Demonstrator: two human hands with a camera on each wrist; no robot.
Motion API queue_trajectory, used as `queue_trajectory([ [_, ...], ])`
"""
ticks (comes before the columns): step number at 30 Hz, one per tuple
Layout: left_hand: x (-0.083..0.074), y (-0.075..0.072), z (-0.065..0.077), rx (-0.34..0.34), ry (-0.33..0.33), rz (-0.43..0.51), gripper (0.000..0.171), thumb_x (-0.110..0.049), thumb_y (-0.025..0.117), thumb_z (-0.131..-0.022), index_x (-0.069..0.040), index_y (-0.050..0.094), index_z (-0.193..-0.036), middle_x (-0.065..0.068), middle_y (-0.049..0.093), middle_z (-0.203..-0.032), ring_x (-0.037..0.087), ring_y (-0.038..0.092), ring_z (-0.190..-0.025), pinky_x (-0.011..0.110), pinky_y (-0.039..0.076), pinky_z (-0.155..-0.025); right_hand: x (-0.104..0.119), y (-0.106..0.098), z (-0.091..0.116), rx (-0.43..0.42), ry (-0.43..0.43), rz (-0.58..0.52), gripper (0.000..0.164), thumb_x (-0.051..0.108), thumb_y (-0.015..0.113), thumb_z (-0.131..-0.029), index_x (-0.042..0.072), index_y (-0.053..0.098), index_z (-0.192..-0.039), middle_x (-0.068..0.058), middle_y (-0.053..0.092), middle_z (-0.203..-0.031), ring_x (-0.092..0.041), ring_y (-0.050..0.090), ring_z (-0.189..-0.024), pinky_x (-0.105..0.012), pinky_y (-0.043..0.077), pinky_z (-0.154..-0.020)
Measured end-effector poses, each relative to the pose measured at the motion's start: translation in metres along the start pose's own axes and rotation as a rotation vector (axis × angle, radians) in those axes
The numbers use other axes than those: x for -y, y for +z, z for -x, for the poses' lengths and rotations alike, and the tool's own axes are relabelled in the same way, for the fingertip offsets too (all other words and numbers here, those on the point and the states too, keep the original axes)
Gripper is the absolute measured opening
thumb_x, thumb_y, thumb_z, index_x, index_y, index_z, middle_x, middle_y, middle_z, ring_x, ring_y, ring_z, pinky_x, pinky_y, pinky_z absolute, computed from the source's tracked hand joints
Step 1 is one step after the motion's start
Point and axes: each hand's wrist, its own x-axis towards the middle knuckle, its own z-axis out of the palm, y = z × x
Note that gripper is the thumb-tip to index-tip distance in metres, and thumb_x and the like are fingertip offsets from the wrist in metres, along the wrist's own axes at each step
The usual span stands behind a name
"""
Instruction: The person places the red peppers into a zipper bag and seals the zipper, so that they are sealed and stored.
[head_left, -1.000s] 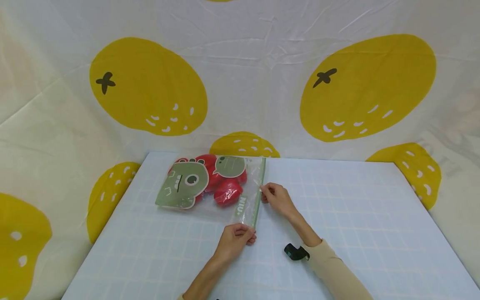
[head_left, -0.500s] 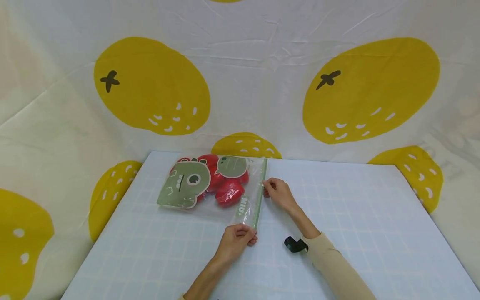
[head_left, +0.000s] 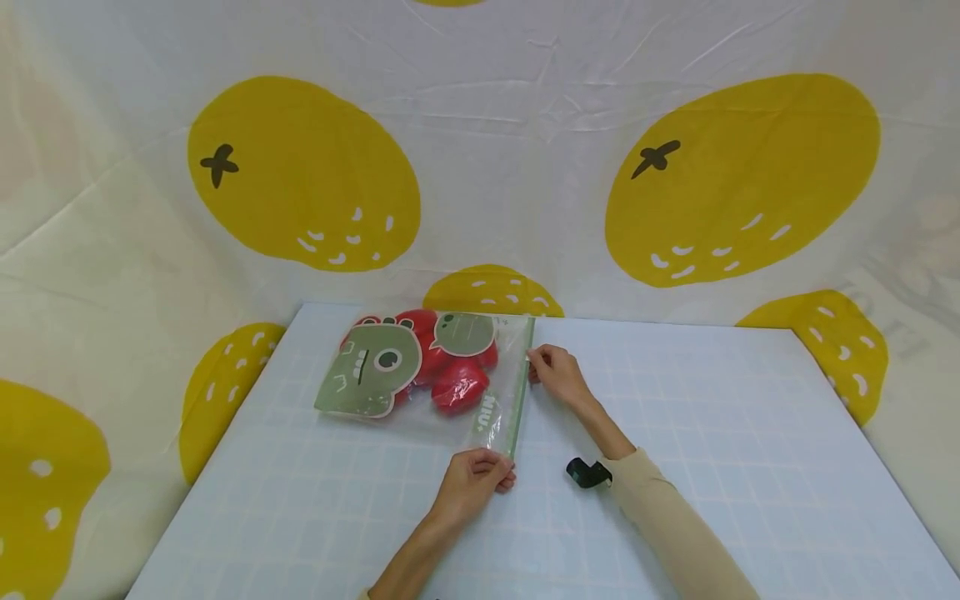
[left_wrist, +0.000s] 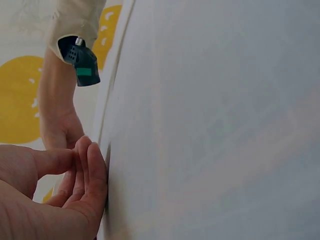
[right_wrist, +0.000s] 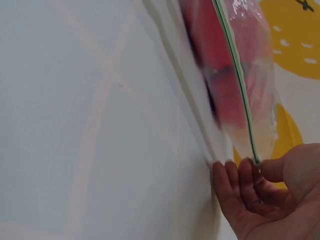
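A clear zip bag [head_left: 420,429] with a green strip along its right edge lies flat at the back left of the table. Green monster print covers part of it, and red rounded objects [head_left: 459,385] show through the plastic; their kind is unclear. My left hand [head_left: 468,483] pinches the bag's near right corner between thumb and fingers. Farther up the same green edge, my right hand [head_left: 557,375] pinches the strip. In the right wrist view, thumb and fingertips of the right hand [right_wrist: 265,187] meet on the green zip line. The left wrist view shows the left hand [left_wrist: 75,185] with thumb against fingertips.
A pale blue checked cloth covers the table [head_left: 712,433]. Behind it hangs a white curtain [head_left: 510,183] with large yellow fruit prints. A black wrist camera [head_left: 588,473] sits at the right sleeve.
My right hand has slid along the green edge, away from me toward the back of the table. The left hand keeps its hold on the near corner, and the bag stays in place.
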Motion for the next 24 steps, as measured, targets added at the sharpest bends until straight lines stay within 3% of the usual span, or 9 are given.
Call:
queue_trajectory([
  [13, 0.004, 0.001, -0.002, 0.000, 0.016, 0.014, 0.020, -0.006, 0.067, -0.099, 0.014, 0.068, -0.100, 0.018, 0.074, -0.088, 0.016, 0.072, -0.077, 0.027, 0.062, -0.074, 0.001, -0.005, -0.022, -0.034, 0.020, 0.023, 0.030, 0.017, 0.051, -0.108, -0.008, 0.068, -0.105, -0.018, 0.069, -0.088, -0.027, 0.070, -0.078, -0.030, 0.058, -0.071],
  [24, 0.002, 0.003, 0.000, -0.004, 0.019, 0.024, 0.020, -0.006, 0.067, -0.098, 0.014, 0.068, -0.100, 0.019, 0.074, -0.089, 0.022, 0.073, -0.079, 0.028, 0.062, -0.075, 0.000, -0.007, -0.044, -0.095, -0.026, 0.094, 0.031, 0.018, 0.051, -0.108, -0.007, 0.067, -0.103, -0.015, 0.067, -0.083, -0.026, 0.067, -0.073, -0.026, 0.052, -0.063],
])
